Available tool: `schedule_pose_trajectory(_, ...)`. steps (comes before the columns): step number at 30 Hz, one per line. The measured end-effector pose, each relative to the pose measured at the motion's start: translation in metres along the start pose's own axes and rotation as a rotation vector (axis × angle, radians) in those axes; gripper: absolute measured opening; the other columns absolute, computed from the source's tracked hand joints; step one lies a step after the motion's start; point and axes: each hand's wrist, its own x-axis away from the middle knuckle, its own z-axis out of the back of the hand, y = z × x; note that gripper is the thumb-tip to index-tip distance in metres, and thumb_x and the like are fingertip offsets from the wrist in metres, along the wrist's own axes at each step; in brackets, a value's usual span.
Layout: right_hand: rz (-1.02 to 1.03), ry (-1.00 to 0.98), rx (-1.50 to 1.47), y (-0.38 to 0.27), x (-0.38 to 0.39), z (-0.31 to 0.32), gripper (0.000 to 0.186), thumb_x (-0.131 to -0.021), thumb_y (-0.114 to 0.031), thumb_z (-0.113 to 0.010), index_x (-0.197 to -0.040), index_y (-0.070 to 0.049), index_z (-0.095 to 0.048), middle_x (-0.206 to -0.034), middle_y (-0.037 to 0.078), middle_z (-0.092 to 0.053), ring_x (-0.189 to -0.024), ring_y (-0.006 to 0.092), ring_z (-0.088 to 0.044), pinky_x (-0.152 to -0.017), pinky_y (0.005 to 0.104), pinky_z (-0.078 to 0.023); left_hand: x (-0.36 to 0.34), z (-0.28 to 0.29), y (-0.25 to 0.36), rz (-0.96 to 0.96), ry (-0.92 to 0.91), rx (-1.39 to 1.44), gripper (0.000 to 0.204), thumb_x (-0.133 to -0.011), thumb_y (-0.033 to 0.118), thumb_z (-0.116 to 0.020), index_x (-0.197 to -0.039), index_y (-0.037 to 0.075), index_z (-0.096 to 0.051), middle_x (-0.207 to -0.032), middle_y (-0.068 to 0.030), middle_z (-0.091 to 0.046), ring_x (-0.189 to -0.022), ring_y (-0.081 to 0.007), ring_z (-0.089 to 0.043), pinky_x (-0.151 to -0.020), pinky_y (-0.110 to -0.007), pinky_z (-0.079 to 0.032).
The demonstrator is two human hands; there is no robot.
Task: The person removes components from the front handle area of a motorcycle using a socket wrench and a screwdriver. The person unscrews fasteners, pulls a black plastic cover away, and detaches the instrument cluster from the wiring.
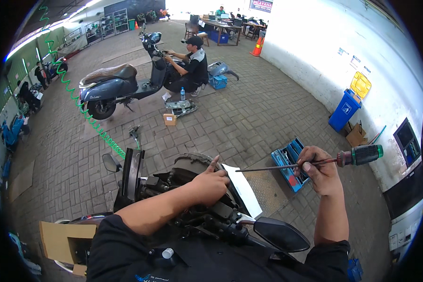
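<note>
Over the front of a partly stripped motorcycle (221,214), my left hand (210,187) rests beside a white panel (245,191). One finger points up, and the others bend toward the panel's upper edge, their tips partly hidden. My right hand (318,170) is closed around the shaft of a long screwdriver (366,154). Its green and black handle points right, and the tip reaches left to just above the panel. Under my left forearm lie dark exposed parts, with a tyre (192,159) beyond them.
A blue metal toolbox (293,184) lies open on the paving beneath my right hand. The motorcycle's mirror (282,234) juts out at lower right. A green coiled hose (98,129) hangs at left. Farther off, a person (192,66) crouches by a scooter (110,91).
</note>
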Motion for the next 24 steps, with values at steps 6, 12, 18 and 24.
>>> schedule_pose_trajectory(6,-0.038,-0.026,0.059,0.002,0.006,0.005,0.015,-0.094,-0.015,-0.063,-0.09,-0.001,-0.057,-0.084,0.004,-0.058,-0.074,0.012,-0.06,-0.066,0.0271,-0.047,0.003,0.0,0.005,0.059,0.095,0.002,0.021,-0.068,0.015,-0.068,-0.086,0.013,-0.078,-0.128,-0.0082,-0.057,-0.138,-0.0319,-0.039,-0.113,-0.073,-0.003)
schedule_pose_trajectory(12,-0.073,0.055,-0.056,0.009,0.013,0.005,0.013,-0.094,-0.013,-0.062,-0.091,-0.002,-0.057,-0.086,0.005,-0.057,-0.077,0.0123,-0.059,-0.069,0.0269,-0.047,0.008,0.007,0.004,0.078,0.11,0.022,0.019,-0.072,0.015,-0.063,-0.084,0.008,-0.076,-0.125,-0.0078,-0.059,-0.134,-0.0312,-0.043,-0.114,-0.072,-0.005)
schedule_pose_trajectory(18,-0.073,0.043,-0.068,0.014,0.019,0.008,0.011,-0.095,-0.011,-0.06,-0.092,-0.001,-0.056,-0.086,0.005,-0.056,-0.077,0.0124,-0.059,-0.07,0.0273,-0.048,0.005,0.001,0.003,0.022,0.042,-0.033,0.02,-0.072,0.019,-0.064,-0.085,0.013,-0.077,-0.132,-0.0052,-0.056,-0.138,-0.0309,-0.04,-0.113,-0.073,0.001)
schedule_pose_trajectory(24,-0.071,0.065,-0.118,0.022,0.025,0.009,0.01,-0.095,-0.01,-0.06,-0.092,-0.001,-0.056,-0.087,0.005,-0.056,-0.077,0.0127,-0.059,-0.071,0.0275,-0.049,0.007,-0.006,-0.004,-0.06,0.028,-0.056,0.02,-0.071,0.021,-0.065,-0.086,0.015,-0.077,-0.136,-0.0037,-0.055,-0.141,-0.0293,-0.037,-0.112,-0.073,0.004)
